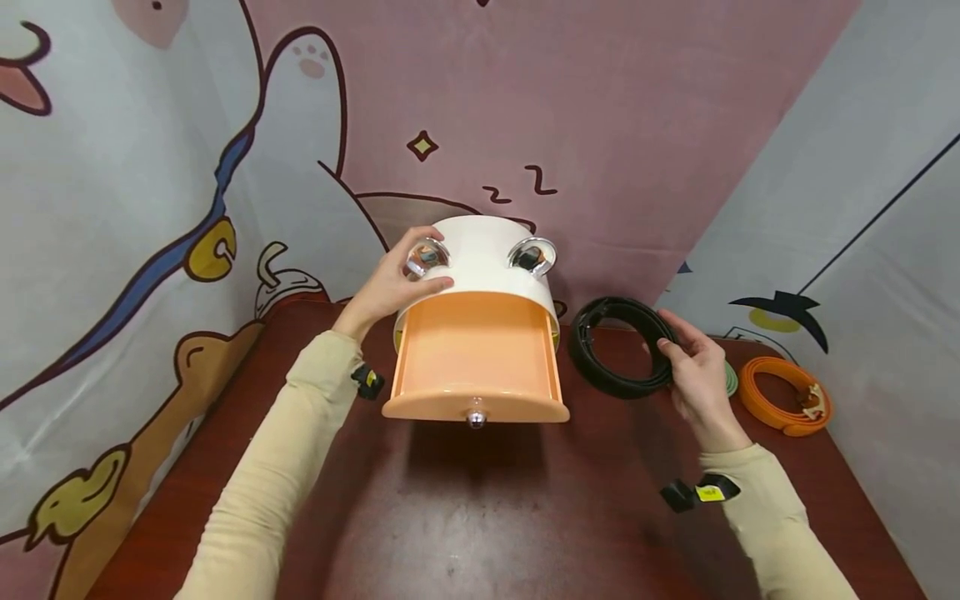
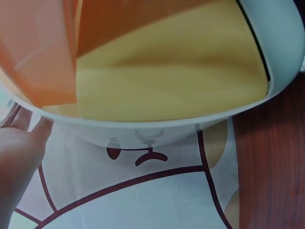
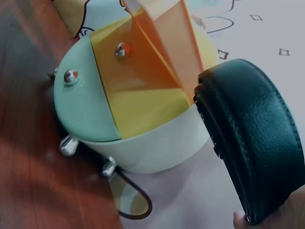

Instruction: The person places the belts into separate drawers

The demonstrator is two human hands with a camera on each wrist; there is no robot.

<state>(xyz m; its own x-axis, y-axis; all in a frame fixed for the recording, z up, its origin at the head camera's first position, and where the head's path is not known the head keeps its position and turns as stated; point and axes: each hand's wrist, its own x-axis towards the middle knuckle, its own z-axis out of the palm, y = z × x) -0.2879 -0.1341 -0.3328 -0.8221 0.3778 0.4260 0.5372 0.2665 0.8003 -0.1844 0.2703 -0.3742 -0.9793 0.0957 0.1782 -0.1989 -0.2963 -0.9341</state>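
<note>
A rounded white cabinet (image 1: 480, 254) stands on the table, its peach-orange top drawer (image 1: 476, 350) pulled out and bare inside. A small silver knob (image 1: 476, 419) sits on that drawer's front. My left hand (image 1: 390, 287) grips the cabinet's upper left, thumb on the white shell and fingers around the chrome ear (image 1: 427, 257). To the right of the cabinet, my right hand (image 1: 697, 371) pinches a coiled black belt (image 1: 618, 383) between thumb and fingers. In the right wrist view, yellow (image 3: 147, 114) and green (image 3: 86, 105) drawer fronts show below the orange one, both pushed in.
A coiled orange belt (image 1: 783, 417) with a metal buckle lies at the table's right side. Part of a green coil (image 1: 731, 379) shows behind my right hand. The dark red table (image 1: 450, 533) meets a cartoon-printed cloth (image 1: 600, 125) at the back and sides.
</note>
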